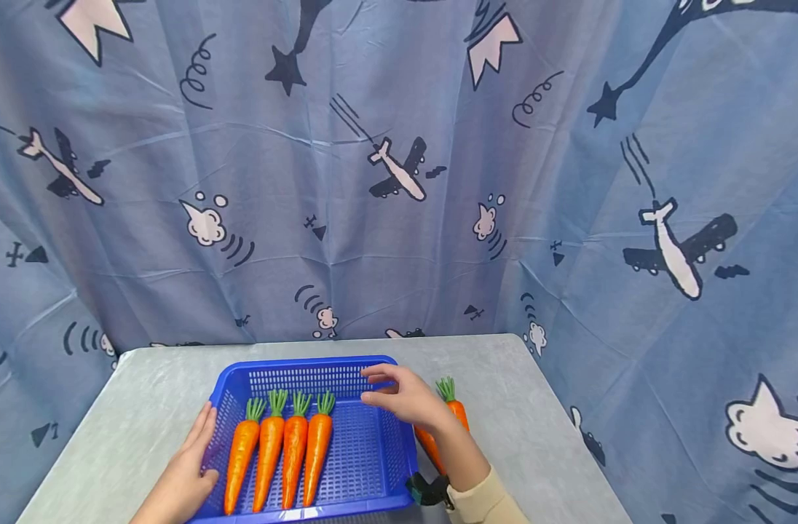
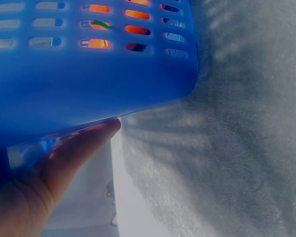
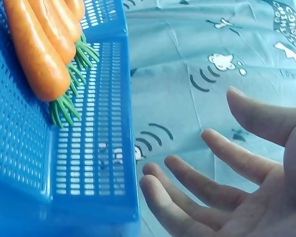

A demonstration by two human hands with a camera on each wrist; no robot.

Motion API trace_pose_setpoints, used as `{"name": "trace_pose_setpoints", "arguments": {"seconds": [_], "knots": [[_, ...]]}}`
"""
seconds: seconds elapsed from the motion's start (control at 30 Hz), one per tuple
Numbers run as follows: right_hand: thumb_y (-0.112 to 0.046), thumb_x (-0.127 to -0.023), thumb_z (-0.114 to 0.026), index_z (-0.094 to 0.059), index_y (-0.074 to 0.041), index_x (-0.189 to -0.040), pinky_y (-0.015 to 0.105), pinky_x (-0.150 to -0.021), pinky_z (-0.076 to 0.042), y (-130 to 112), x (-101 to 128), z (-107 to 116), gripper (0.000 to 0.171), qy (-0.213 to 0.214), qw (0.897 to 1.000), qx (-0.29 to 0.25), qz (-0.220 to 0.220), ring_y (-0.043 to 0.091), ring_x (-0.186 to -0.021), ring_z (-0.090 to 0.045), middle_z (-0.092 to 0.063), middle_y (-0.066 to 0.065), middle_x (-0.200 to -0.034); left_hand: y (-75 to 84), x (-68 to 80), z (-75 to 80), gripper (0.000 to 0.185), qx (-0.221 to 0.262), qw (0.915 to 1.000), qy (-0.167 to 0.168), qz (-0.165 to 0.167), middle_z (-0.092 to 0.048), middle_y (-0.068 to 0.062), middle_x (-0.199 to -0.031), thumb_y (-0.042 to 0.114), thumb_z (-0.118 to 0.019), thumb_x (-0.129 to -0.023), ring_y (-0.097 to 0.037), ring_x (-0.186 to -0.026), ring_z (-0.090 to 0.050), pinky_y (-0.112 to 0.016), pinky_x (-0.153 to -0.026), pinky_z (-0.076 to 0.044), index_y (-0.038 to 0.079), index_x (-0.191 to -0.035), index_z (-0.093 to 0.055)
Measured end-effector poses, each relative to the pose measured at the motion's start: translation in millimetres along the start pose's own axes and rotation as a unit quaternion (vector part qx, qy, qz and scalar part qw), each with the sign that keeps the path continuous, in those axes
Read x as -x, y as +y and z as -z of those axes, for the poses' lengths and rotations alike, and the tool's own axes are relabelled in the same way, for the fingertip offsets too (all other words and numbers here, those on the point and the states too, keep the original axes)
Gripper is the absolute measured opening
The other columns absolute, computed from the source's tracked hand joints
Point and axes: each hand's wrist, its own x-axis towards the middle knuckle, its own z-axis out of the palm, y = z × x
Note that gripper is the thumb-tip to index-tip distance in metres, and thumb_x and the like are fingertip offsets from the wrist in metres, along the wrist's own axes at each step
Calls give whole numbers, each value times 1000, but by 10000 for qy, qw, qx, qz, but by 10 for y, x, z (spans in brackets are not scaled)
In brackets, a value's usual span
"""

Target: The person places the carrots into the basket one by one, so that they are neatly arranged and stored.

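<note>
A blue plastic basket point(image 1: 356, 455) with slotted walls sits on the table, with several orange carrots point(image 1: 268, 455) side by side in its left half, green tops toward the back. My left hand point(image 1: 186, 466) rests against the basket's left side, fingers extended; in the left wrist view a finger point(image 2: 76, 150) lies along the rim. Over the basket's back right corner hovers my right hand point(image 1: 402, 393), fingers spread and slightly bent, nothing between them. In the right wrist view that hand point(image 3: 237, 197) is apart from the basket wall point(image 3: 91, 143).
To the right of the basket, carrots point(image 1: 461, 413) lie on the grey table point(image 1: 504, 407), partly hidden behind my right forearm. A dark strap point(image 1: 428, 490) circles the right wrist. A blue patterned curtain point(image 1: 346, 240) hangs behind and beside the table.
</note>
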Motion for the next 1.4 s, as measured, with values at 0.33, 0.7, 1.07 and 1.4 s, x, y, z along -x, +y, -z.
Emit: {"name": "trace_pose_setpoints", "arguments": {"seconds": [0.33, 0.7, 1.07, 1.4], "knots": [[-30, -91, -73, -61, -13, -137, 52, -95, -57, 247, 204, 312, 51, 574, 9977, -341, -130, 36, -119, -64, -60, 18, -139, -25, 7, 7, 96, -34, 10000, 1, -28, -2, -23, -168, -10, -62, -75, -60, -144, -21, -20, -118, -4, -7, -158, -13], [-19, -91, -72, -64, -14, -135, 48, -95, -58, 615, 446, 678, 45, 1479, 9868, -298, -586, 34, -117, -65, -63, 17, -136, -18, -3, 3, 98, -4, 9998, -132, 128, 1, -22, -169, -9, -61, -76, -59, -145, -17, -63, -114, -17, -6, -159, -10], [-18, -87, -77, -60, -13, -139, 60, -88, -57, 1257, 502, 689, 55, 1576, 9713, 992, -1478, 48, -118, -60, -55, 30, -139, -12, 1, -49, 97, 144, 9998, -127, 70, 0, -22, -169, -11, -61, -77, -58, -147, -15, -36, -121, -5, -4, -160, -10], [-1, -79, -79, -56, -17, -145, 61, -94, -53, 1519, 359, 583, 71, 1197, 9726, 1380, -1441, 40, -113, -60, -58, 27, -134, 13, -12, 5, 98, 16, 10000, -41, 89, 0, -22, -169, -11, -60, -76, -59, -145, -18, -69, -111, -19, -2, -160, -10]]}}
